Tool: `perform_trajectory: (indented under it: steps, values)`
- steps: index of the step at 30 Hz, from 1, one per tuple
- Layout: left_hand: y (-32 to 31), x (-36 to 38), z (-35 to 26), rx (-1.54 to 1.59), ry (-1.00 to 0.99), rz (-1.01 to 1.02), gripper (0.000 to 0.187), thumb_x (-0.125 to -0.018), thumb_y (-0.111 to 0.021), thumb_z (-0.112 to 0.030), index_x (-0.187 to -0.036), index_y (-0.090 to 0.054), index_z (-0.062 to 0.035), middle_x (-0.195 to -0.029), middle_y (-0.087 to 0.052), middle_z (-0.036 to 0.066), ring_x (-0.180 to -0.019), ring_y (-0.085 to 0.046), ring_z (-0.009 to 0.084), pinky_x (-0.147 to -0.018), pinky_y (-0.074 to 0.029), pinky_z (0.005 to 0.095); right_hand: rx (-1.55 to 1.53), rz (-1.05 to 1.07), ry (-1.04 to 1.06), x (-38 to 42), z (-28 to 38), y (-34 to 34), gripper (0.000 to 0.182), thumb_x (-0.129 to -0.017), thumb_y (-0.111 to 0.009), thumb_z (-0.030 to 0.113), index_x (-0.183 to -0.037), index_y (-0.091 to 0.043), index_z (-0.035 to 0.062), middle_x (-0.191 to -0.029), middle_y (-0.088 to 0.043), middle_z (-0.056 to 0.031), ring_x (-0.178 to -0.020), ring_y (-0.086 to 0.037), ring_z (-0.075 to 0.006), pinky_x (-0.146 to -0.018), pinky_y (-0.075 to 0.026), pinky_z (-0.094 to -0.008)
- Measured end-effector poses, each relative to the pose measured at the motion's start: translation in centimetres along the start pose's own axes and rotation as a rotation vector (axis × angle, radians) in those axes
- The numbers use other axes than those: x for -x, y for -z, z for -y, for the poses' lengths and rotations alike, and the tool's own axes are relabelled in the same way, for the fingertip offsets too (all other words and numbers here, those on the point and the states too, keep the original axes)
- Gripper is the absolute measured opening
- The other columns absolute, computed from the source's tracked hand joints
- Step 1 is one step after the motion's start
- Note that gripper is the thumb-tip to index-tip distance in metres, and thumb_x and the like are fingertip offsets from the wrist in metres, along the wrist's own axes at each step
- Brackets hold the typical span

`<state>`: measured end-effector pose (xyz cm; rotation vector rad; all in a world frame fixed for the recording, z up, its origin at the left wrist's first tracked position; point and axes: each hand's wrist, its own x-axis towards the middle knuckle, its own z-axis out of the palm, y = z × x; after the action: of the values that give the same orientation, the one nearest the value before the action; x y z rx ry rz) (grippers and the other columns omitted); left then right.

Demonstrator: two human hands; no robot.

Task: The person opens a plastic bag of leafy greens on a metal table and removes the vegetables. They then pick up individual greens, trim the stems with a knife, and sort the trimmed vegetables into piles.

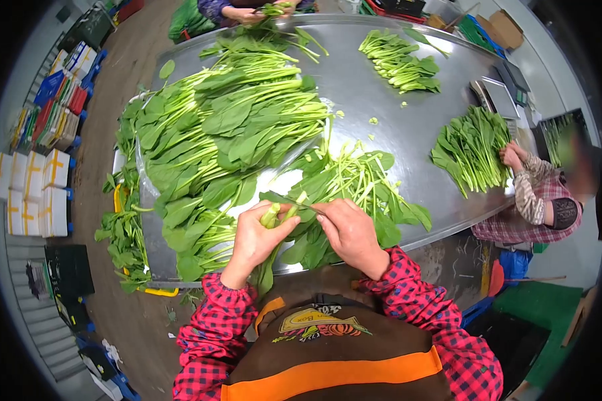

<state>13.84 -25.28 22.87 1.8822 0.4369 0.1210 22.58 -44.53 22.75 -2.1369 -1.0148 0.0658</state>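
My left hand is closed round a few leafy green stalks, their pale cut ends pointing up and the leaves hanging below. In my right hand is a small knife; its thin dark blade lies across the stalks just above my left thumb. The knife's handle is hidden by my fingers. Right beyond both hands is a loose heap of leafy greens and stems. To the left, a large pile of leafy greens spreads over the metal table.
Across the table a co-worker's hands hold greens. At right, another co-worker's hands touch a bunch of greens. One more bunch lies at the back. White boxes are stacked along the left wall.
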Motion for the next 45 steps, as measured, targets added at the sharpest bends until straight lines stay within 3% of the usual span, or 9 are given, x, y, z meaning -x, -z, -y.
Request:
perform_trajectory:
  steps: [8,14,17,23,25,32,36,41,45]
  values:
    - [4.9,1.3,0.3,0.285,0.159,-0.112,0.02,-0.083,-0.078,-0.015,-0.098,-0.071,-0.0028,-0.086,-0.065,-0.001,-0.078,-0.057,0.0068,-0.072,-0.046,0.0235,-0.015,0.059,-0.35,4.4,-8.5,-3.2,0.023,-0.092,-0.063,0.021,-0.108,-0.066,0.0057,-0.096,-0.064,-0.014,-0.088,-0.063,-0.036,-0.072,-0.051,-0.0437]
    - [13.3,4.6,6.6,0.434,0.283,-0.27,0.016,-0.088,-0.064,-0.019,-0.094,-0.066,-0.0043,-0.086,-0.063,-0.001,-0.075,-0.055,0.0084,-0.069,-0.042,0.0233,-0.12,0.102,-0.207,2.6,-6.7,-8.4,0.032,-0.089,-0.066,0.023,-0.117,-0.062,0.0076,-0.112,-0.062,-0.0146,-0.086,-0.066,-0.0352,-0.072,-0.054,-0.0432]
    - [13.3,5.3,10.7,0.021,0.418,-0.069,0.017,-0.089,-0.06,-0.019,-0.094,-0.066,-0.0049,-0.081,-0.063,-0.002,-0.073,-0.057,0.0105,-0.068,-0.045,0.0261,0.022,0.441,0.007,1.0,-5.5,-10.5,0.04,-0.085,-0.067,0.019,-0.123,-0.059,0.0106,-0.137,-0.055,-0.013,-0.089,-0.068,-0.0351,-0.074,-0.056,-0.045]
    - [7.4,6.1,15.2,-0.739,0.485,0.117,0.031,-0.079,-0.073,-0.035,-0.099,-0.073,-0.0116,-0.087,-0.07,0.02,-0.085,-0.068,0.0385,-0.075,-0.054,0.048,0.342,0.822,0.007,3.5,-10.2,-9.4,0.033,-0.076,-0.067,0.012,-0.108,-0.065,0.0073,-0.131,-0.059,-0.0136,-0.09,-0.068,-0.0347,-0.075,-0.056,-0.0453]
    - [5.6,7.0,17.6,-0.828,0.399,0.155,0.033,-0.075,-0.078,-0.033,-0.1,-0.074,-0.0121,-0.089,-0.07,0.016,-0.086,-0.068,0.036,-0.075,-0.053,0.0469,0.342,0.881,-0.083,3.4,-9.4,-6.5,0.03,-0.078,-0.07,0.016,-0.106,-0.067,0.0059,-0.13,-0.06,-0.0127,-0.097,-0.067,-0.0349,-0.082,-0.054,-0.0455]
    - [4.1,8.0,20.8,-0.824,0.121,-0.007,0.029,-0.072,-0.081,-0.022,-0.098,-0.074,-0.01,-0.093,-0.066,0.011,-0.086,-0.067,0.0332,-0.072,-0.053,0.0462,0.059,0.493,-0.162,4.3,-8.4,-5.0,0.037,-0.085,-0.07,0.027,-0.115,-0.065,0.0066,-0.13,-0.059,-0.012,-0.104,-0.063,-0.0355,-0.088,-0.051,-0.044]
    - [4.3,6.0,15.8,-0.583,0.207,-0.045,0.035,-0.075,-0.081,-0.025,-0.105,-0.074,-0.0097,-0.1,-0.07,0.013,-0.089,-0.067,0.0343,-0.077,-0.054,0.0399,-0.011,0.371,-0.272,3.0,-5.0,-4.1,0.03,-0.09,-0.065,0.027,-0.112,-0.065,0.0062,-0.115,-0.063,-0.0117,-0.099,-0.064,-0.0342,-0.083,-0.052,-0.043]
    - [1.8,2.7,7.2,-0.053,0.225,0.014,0.035,-0.079,-0.081,-0.019,-0.107,-0.071,0.0008,-0.087,-0.07,0.003,-0.077,-0.059,0.0079,-0.072,-0.051,0.0269,-0.08,0.134,-0.024,2.1,-2.2,-3.9,0.016,-0.092,-0.061,0.016,-0.103,-0.065,0.0058,-0.092,-0.061,-0.0093,-0.086,-0.061,-0.0319,-0.072,-0.05,-0.0406]
    - [0.3,1.5,3.6,0.134,0.264,0.053,0.031,-0.08,-0.081,-0.016,-0.103,-0.071,0.002,-0.086,-0.069,0.0,-0.074,-0.058,0.0066,-0.069,-0.05,0.0251,0.056,0.028,0.068,1.4,-0.9,-3.0,0.014,-0.086,-0.065,0.01,-0.099,-0.065,0.0059,-0.088,-0.06,-0.0082,-0.084,-0.059,-0.028,-0.071,-0.05,-0.0377]
